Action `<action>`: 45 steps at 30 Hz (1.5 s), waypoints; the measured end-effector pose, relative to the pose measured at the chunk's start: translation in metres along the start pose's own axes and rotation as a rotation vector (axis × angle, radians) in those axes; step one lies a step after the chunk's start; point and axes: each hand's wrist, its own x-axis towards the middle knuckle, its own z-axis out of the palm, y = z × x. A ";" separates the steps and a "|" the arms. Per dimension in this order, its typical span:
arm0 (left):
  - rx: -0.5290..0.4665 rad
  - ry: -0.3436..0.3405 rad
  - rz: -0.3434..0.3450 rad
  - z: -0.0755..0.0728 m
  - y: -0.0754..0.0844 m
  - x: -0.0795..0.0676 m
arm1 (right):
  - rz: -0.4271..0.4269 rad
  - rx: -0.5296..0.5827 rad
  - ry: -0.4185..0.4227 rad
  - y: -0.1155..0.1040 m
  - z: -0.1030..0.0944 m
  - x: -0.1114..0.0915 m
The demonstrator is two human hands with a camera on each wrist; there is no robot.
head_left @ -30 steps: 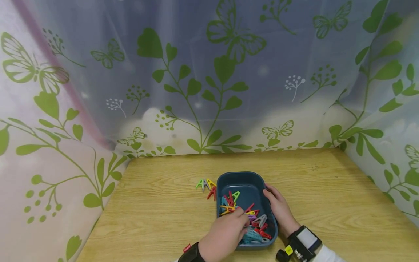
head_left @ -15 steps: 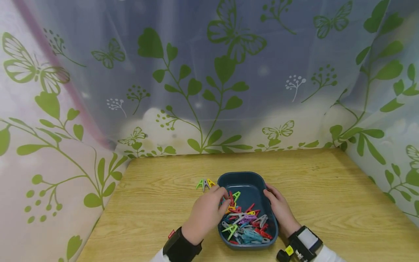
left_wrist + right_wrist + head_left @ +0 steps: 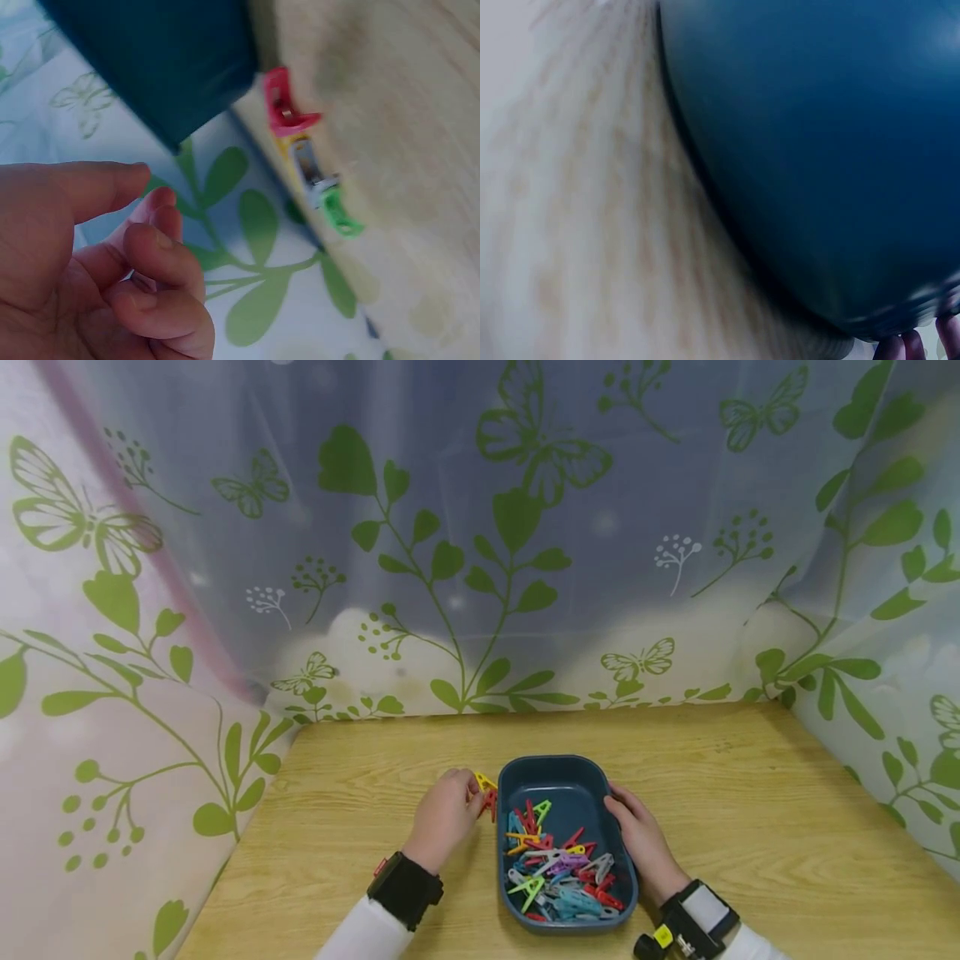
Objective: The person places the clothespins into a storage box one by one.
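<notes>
A dark blue plastic bin (image 3: 551, 772) stands on the table, holding a heap of colored clothespins (image 3: 562, 868). My right hand (image 3: 641, 843) holds the bin's right side, thumb at the rim; in the right wrist view a few fingertips (image 3: 911, 346) show at the bin's wall. Left of the bin is my left hand (image 3: 444, 814), fingers loosely bent and nothing between thumb and forefinger in the left wrist view. Close beyond it lie a red clothespin (image 3: 281, 105), a yellow clothespin (image 3: 484, 782), a grey one and a green clothespin (image 3: 339, 214), the last two hidden in the head view.
The wooden table (image 3: 360, 777) carries the bin. A patterned curtain (image 3: 420, 568) with leaves and butterflies closes off the back and both sides. Black straps with devices (image 3: 697, 914) sit on both wrists.
My left hand has risen from the clothespins in the bin, crossed the left rim and come down by the row on the table. The right hand and bin have stayed in place.
</notes>
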 end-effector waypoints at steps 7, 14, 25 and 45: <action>0.082 -0.077 -0.053 0.020 -0.009 0.005 | 0.006 0.016 -0.001 -0.001 0.000 -0.001; 0.108 -0.113 -0.106 0.029 -0.012 0.006 | 0.002 0.009 -0.003 -0.002 0.001 -0.001; 0.195 -0.117 -0.095 0.032 -0.008 0.008 | 0.005 0.017 -0.014 0.001 0.000 -0.001; 0.210 0.024 -0.075 0.010 -0.005 0.008 | 0.004 0.016 -0.016 0.001 0.000 0.000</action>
